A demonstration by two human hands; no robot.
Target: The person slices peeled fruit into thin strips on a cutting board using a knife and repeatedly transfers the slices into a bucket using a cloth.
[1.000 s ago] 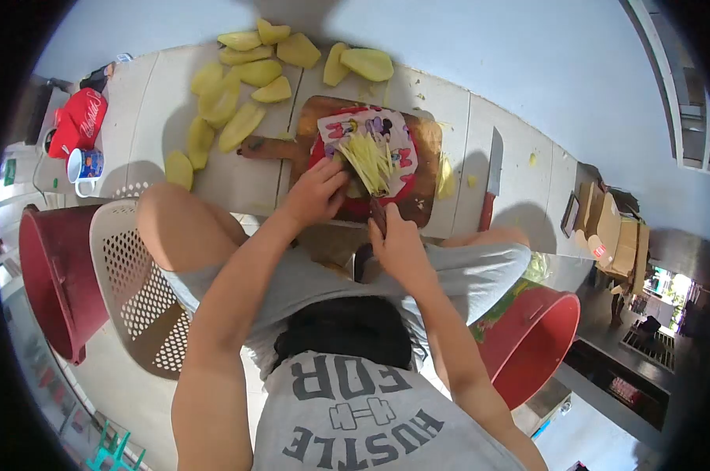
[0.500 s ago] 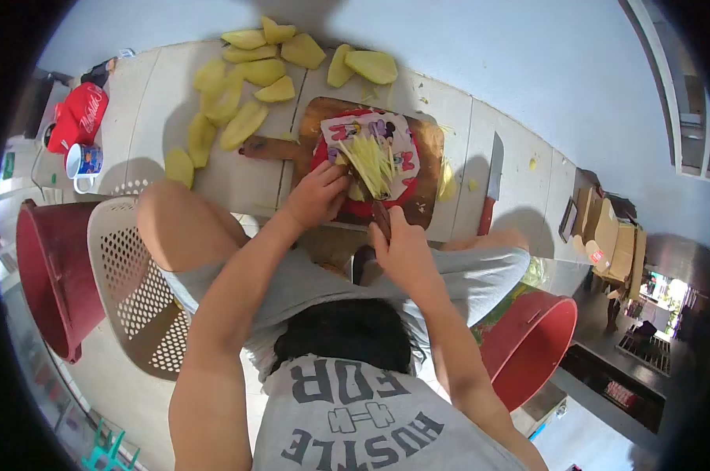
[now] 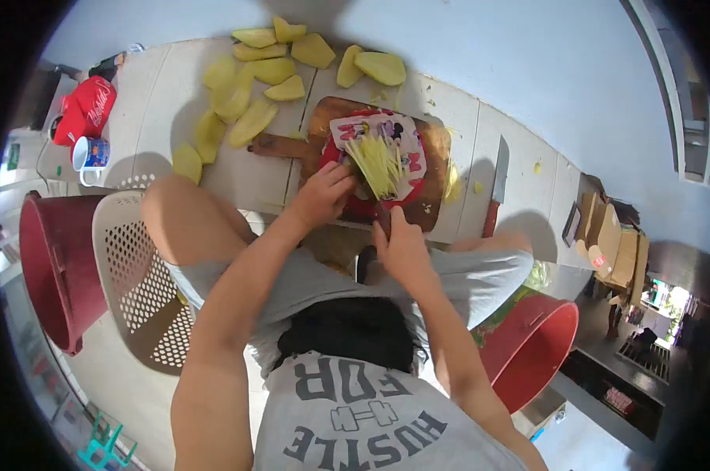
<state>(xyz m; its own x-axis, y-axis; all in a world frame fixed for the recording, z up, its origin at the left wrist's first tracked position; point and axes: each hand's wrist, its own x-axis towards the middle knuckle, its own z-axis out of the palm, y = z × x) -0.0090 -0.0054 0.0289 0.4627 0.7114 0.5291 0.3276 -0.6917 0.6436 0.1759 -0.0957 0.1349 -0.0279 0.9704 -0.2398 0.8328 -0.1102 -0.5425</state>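
Observation:
My right hand (image 3: 400, 242) is wrapped around the dark handle of a knife (image 3: 383, 213), whose blade points away from me and is largely hidden by cut strips. Thin pale yellow-green strips (image 3: 378, 166) lie in a heap along the blade's right side. Curled fingers of my left hand (image 3: 326, 195) press at the blade's left side on a yellow-green fruit piece, mostly covered by the hand. Under all this is a cartoon-printed cloth or mat (image 3: 412, 149) with red edges, lying on a wooden cutting board (image 3: 437, 161) with its handle to the left.
Several peeled yellow-green pieces (image 3: 254, 124) lie on the tiles beyond the board. A second knife (image 3: 499, 177) rests to the right. Beside my legs stand a perforated beige basket (image 3: 135, 259), a dark red bucket (image 3: 61, 275) and a red tub (image 3: 531, 349). A mug (image 3: 92, 155) stands far left.
The whole view has shifted slightly right and down. Both hands stay at the board, and the knife keeps nearly the same place among the strips.

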